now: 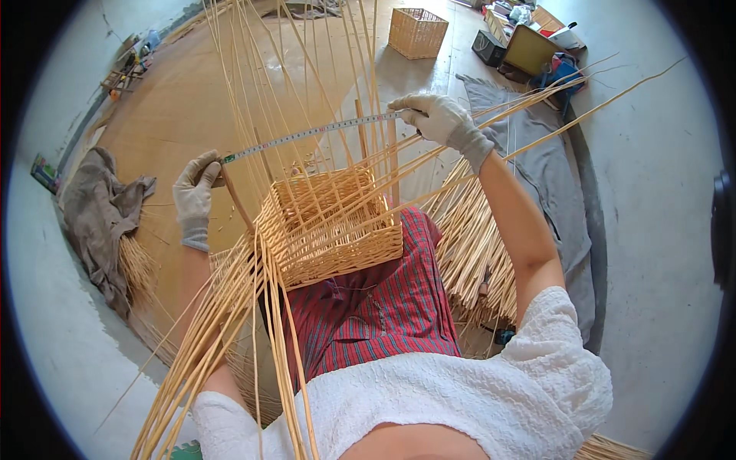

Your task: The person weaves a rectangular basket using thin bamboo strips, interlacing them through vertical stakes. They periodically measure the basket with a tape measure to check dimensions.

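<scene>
A half-woven wicker basket rests on my lap over a red striped cloth. Long loose canes fan out from its sides, and thicker corner stakes stand up from it. Above the basket a tape measure is stretched between my gloved hands. My left hand pinches one end by the top of the left corner stake. My right hand grips the other end at the top of a right-hand stake. Both gloves are off-white with grey cuffs.
A finished square wicker basket stands on the floor ahead. At the right, a bundle of canes lies on a grey cloth. Boxes and tools are heaped at far right. A brown cloth covers more canes at left.
</scene>
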Demonstrator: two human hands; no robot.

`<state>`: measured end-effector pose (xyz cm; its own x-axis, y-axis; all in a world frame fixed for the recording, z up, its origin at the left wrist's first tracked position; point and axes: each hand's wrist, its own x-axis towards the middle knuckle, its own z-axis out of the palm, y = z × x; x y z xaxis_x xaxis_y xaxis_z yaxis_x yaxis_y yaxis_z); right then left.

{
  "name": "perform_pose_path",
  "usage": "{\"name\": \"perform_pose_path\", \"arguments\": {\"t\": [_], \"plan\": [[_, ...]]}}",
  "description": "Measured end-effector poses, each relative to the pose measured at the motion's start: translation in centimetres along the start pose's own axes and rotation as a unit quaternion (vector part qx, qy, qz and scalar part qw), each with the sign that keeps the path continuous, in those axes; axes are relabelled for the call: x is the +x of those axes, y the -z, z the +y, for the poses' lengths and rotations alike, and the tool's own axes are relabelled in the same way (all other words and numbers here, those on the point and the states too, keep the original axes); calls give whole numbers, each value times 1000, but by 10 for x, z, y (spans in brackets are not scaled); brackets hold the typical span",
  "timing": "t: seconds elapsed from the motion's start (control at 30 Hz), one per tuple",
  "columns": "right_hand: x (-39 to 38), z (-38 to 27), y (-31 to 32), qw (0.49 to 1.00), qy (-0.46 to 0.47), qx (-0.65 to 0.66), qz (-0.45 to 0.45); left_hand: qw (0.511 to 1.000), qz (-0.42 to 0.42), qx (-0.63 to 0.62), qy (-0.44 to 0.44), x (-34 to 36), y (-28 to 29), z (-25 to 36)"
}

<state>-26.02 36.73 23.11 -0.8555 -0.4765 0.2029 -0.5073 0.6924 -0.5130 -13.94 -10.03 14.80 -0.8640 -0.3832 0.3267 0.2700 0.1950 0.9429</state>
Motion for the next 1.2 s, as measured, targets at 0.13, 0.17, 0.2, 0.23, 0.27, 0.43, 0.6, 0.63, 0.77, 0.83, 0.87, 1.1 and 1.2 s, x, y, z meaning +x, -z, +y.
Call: {"name": "perform_pose_path", "arguments": {"t": [0.13,0.17,0.2,0.23,0.27,0.43,0.6,0.63,0.77,0.83,0.87,1.1,1.2], "plan": [[4,7,-3,1000,11,14,4,1000,11,-9,3,0,1,-2],[4,9,-4,1000,20,17,9,1000,6,-9,6,1,1,-2],[5,11,-5,999,31,21,15,1000,2,-9,8,2,1,-2],[3,7,-4,1000,17,15,9,1000,-1,-9,12,2,1,-3],[1,-2,-1,1000,5,12,2,999,8,-48,17,-1,3,-4],[-52,-73,-11,994,99,8,35,988,77,-117,67,-48,9,-23],[-184,-92,-123,936,86,-42,-338,949,114,-52,289,-200,-4,-79],[-212,-89,-147,890,36,-105,-443,937,108,-39,331,-227,-11,-86],[-250,-44,-202,931,63,18,-358,900,100,33,423,-286,-29,-91],[-207,-60,-190,976,-85,101,-172,895,82,91,430,-287,-40,-89],[-180,-74,-173,959,-172,184,-128,901,63,129,409,-286,-47,-83],[-187,-69,-226,804,-155,569,-75,832,-43,549,68,-287,-46,-91],[-208,-58,-232,724,-335,601,-36,820,-47,565,79,-289,-48,-98]]}}
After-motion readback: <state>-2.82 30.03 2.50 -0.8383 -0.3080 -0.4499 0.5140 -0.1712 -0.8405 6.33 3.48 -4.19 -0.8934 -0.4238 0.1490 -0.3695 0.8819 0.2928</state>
